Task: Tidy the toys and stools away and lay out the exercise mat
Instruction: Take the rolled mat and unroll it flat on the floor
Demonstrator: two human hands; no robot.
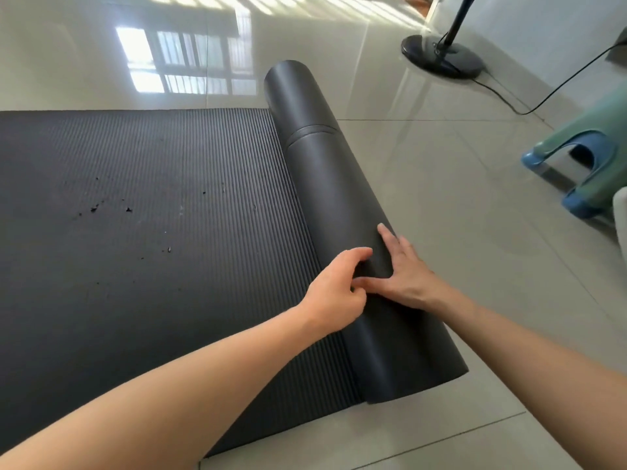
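Black mat (135,205) is lying half unrolled as I am pressing the roll (325,171), right hand (403,276) flat, left hand (336,293) loosely curled, gripping nothing. Next, I judge, comes pushing it rightward.

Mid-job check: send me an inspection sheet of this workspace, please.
Surface: glossy tiled floor, window glare.
Job's things: black exercise mat partly unrolled, ribbed face up; remaining roll at its right end; stacked stools at right.
Clutter: dark crumbs on the mat.
Grippers: left hand curled against the roll; right hand flat on it.
Cables: black cord on floor near fan base.
Surroundings: wall at right.
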